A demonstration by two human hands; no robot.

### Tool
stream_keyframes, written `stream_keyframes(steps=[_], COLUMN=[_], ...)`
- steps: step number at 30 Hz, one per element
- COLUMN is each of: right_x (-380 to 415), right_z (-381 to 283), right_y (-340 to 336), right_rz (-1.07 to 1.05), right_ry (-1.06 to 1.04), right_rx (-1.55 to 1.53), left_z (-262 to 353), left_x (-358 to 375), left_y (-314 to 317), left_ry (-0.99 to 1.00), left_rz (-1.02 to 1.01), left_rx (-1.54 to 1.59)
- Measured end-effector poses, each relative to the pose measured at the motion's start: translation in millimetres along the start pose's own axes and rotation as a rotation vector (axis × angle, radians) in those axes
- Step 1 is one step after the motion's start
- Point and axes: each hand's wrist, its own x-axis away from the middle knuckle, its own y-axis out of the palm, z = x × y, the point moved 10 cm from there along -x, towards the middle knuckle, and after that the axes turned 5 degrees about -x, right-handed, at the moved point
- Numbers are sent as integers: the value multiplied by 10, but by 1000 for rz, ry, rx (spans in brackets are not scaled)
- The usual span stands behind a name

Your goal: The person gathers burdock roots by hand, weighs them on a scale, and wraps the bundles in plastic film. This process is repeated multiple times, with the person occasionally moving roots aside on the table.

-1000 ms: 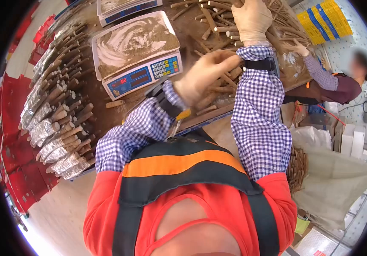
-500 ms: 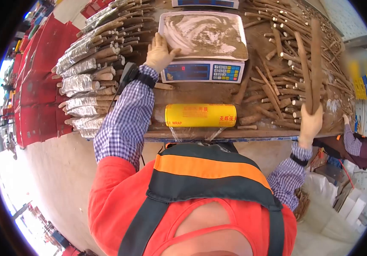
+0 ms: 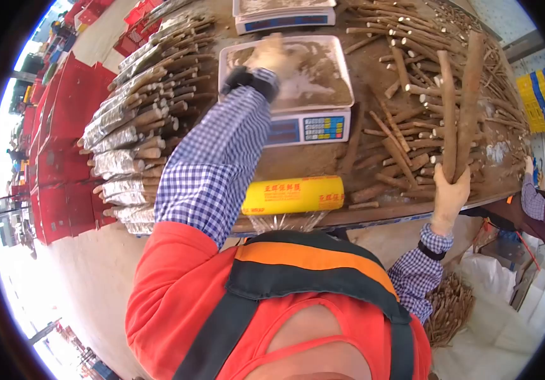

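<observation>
Watching through the head camera, I have my right hand (image 3: 453, 190), right of centre in the frame, with its fingers closed around the lower ends of two long brown sticks (image 3: 448, 117). Gripped there, they rise toward the upper right, so I judge the low hold leaves nearly their whole length free, above the loose stick pile (image 3: 421, 101).

My left hand (image 3: 271, 54), upper centre, is over the dusty pan of the near scale (image 3: 326, 128). It is blurred; I cannot tell how wide its fingers are or whether they touch the pan.

The yellow film roll (image 3: 294, 195) lies crosswise at the near edge of the bench (image 3: 307, 161), clear film trailing toward my apron (image 3: 314, 278), probably set there for a short pull. At left, the foil-like wrapped bundles (image 3: 120, 164) are stacked in a slanting row, their bare ends facing the scale, which seems to keep them apart from the loose sticks.
</observation>
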Motion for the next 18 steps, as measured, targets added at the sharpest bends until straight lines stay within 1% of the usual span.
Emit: stream_keyframes(steps=[1, 2, 3, 5, 6, 8, 9, 10, 11, 12, 13, 15, 17, 18], right_x=[-13, -22, -63, -58, -75, -146, -201, -265, -328, -371, -412, -504, -594, -615], right_z=[32, 98, 140, 294, 361, 464, 490, 531, 554, 593, 631, 639, 663, 648], right_y=[-21, -33, -60, -1, 45, 106, 133, 154, 182, 217, 257, 300, 319, 322], right_rz=[-3, -3, 6, -40, -73, -101, -118, -92, -101, -121, -140, -145, -150, -149], right_ry=[-6, -24, -22, 48, 86, 91, 72, -45, -46, -15, 16, -18, -43, -76], right_rx=[-10, -36, -41, -43, -96, -69, -48, -19, -25, -61, -97, -113, -128, -134], left_z=[-413, -454, -267, -540, -383, 105, 375, 712, 957, 1084, 1038, 1104, 812, 547], left_x=[-227, -311, -52, -244, -240, -131, -30, 187, 342, 491, 607, 882, 1103, 1163], left_y=[11, 180, -148, 91, 247, 636, 848, 888, 1044, 1150, 1166, 1241, 884, 377], left_ry=[-150, 17, -163, -348, -255, -83, 18, 26, 100, 115, 100, 261, 210, -11], left_rz=[83, -159, -190, -11, -55, -167, -210, -224, -264, -290, -291, -347, -322, -171], left_rx=[-100, -610, -515, -222, -194, -329, -404, -389, -365, -319, -325, -183, 177, 45])
